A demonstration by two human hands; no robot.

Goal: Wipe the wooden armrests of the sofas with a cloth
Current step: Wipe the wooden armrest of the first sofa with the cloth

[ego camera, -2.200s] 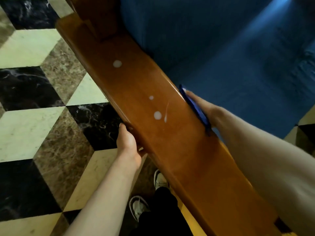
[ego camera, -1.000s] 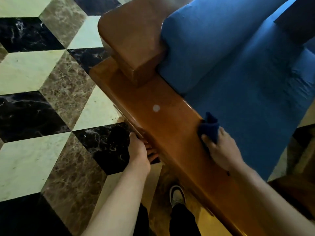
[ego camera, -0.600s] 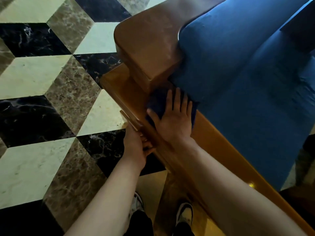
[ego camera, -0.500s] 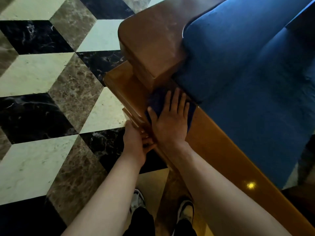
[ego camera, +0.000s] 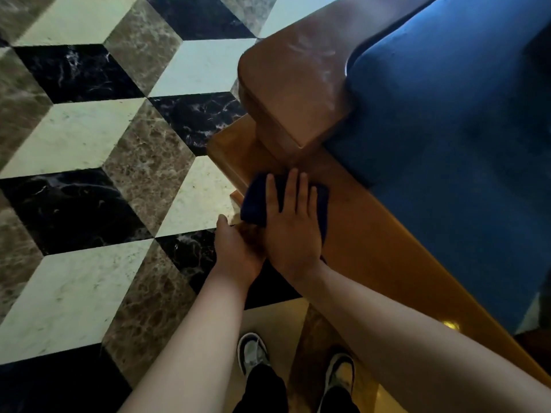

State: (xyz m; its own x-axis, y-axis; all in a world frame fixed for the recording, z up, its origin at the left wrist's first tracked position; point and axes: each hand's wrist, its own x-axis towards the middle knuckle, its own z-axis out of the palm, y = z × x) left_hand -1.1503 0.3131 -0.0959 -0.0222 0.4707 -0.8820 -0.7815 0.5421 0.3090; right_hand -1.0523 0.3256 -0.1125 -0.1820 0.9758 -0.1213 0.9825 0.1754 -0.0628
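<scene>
The flat right hand (ego camera: 293, 231) presses the blue cloth (ego camera: 256, 201) on the wooden armrest (ego camera: 372, 242) near its far end, the left hand (ego camera: 238, 251) holds the edge, and the dusty top block (ego camera: 295, 84) looks unwiped.

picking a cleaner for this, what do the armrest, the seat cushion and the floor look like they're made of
Armrest: looks like solid wood with a glossy orange-brown varnish; a light glints on it near the front end.
Seat cushion: blue woven or velvety fabric, matte, with soft rounded edges.
Floor: polished stone tiles, probably marble, veined in cream, brown and black.
The cloth under the right hand looks like soft dark blue textile.
</scene>
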